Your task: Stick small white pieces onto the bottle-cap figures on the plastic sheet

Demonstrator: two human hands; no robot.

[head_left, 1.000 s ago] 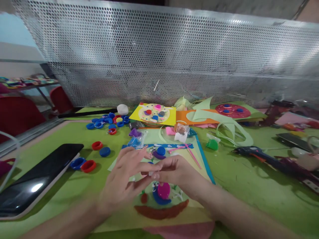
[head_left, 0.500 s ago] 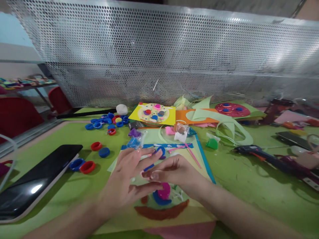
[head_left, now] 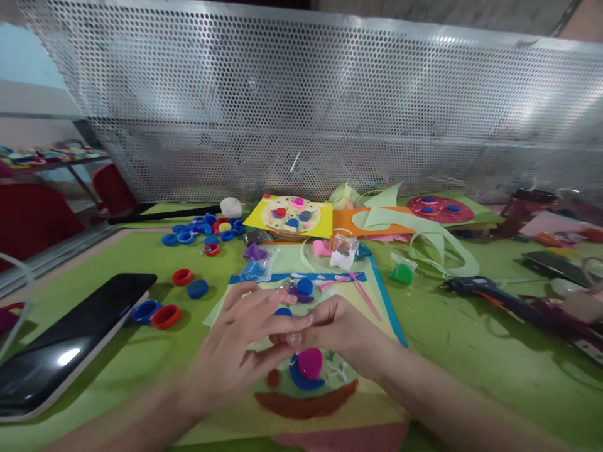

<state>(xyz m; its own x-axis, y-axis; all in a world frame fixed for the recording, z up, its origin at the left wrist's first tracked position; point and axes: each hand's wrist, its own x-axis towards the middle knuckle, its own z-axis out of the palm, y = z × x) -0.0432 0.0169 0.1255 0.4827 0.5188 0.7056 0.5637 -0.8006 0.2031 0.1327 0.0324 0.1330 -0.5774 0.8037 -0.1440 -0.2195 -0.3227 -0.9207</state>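
My left hand (head_left: 249,336) and my right hand (head_left: 336,328) meet over the craft sheet (head_left: 377,402), fingertips together. Left thumb and index finger close in against the pinched right fingers, while the other left fingers stay stretched out. Whatever lies between the fingertips is hidden or too small to name. On the sheet below, a magenta cap (head_left: 310,363) rests in a blue clay crescent (head_left: 306,380), above a brown clay curve (head_left: 306,402). A blue cap (head_left: 304,287) sits just beyond my fingers, and crossed pink strips (head_left: 360,292) lie to its right.
A phone (head_left: 70,345) lies left, near loose red and blue bottle caps (head_left: 166,316). Clay packets (head_left: 257,267) and a yellow craft card (head_left: 254,220) stand behind. To the right are a green clay bag (head_left: 402,272), a glue gun (head_left: 494,295) and another person's hand (head_left: 584,307).
My left index finger and thumb have come in to the right hand's fingertips. The right hand has barely moved. More of the blue cap beyond now shows.
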